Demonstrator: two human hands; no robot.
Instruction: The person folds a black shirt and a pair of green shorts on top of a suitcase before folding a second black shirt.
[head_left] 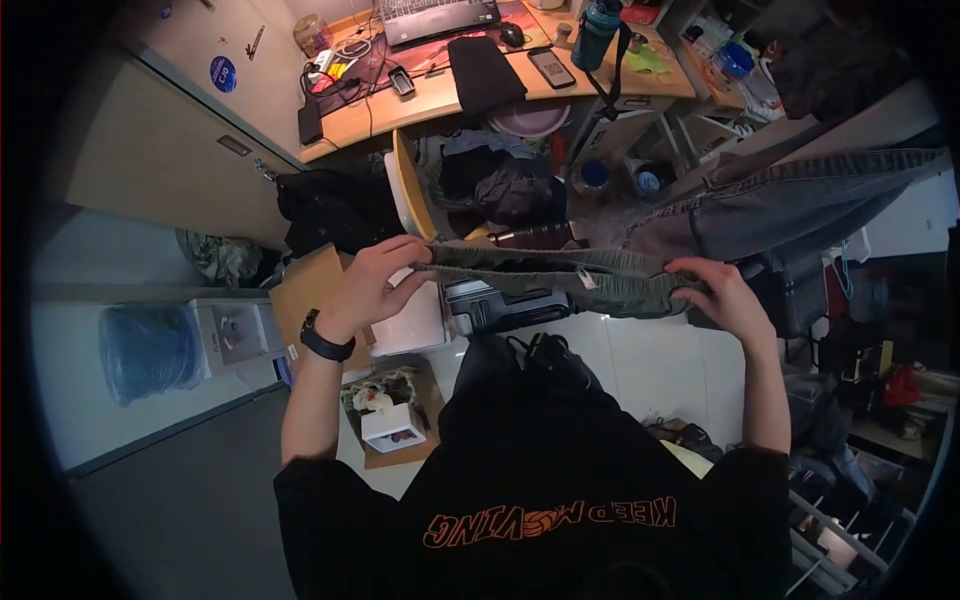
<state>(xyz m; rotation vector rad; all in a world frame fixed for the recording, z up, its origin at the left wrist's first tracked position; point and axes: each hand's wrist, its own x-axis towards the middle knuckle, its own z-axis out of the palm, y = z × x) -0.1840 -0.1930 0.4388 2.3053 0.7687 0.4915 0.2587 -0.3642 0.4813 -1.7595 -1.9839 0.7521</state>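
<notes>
A grey-green garment (630, 285) with a gathered elastic waistband is stretched sideways in front of my body, a small white label showing inside it. My left hand (385, 283) wears a black wristband and pinches the waistband's left end. At the right end, my right hand (718, 292) grips the band between thumb and fingers. The rest of the garment hangs below and is mostly hidden from this angle. Just under the waistband lies a grey and black case-like object (505, 307).
Ahead is a wooden desk (650, 75) with a laptop (440, 18), a phone (551, 68) and a dark bottle (597, 35). Grey jeans (770, 215) hang at the right. An open cardboard box (310, 285) and a small white box (392, 428) are at the left.
</notes>
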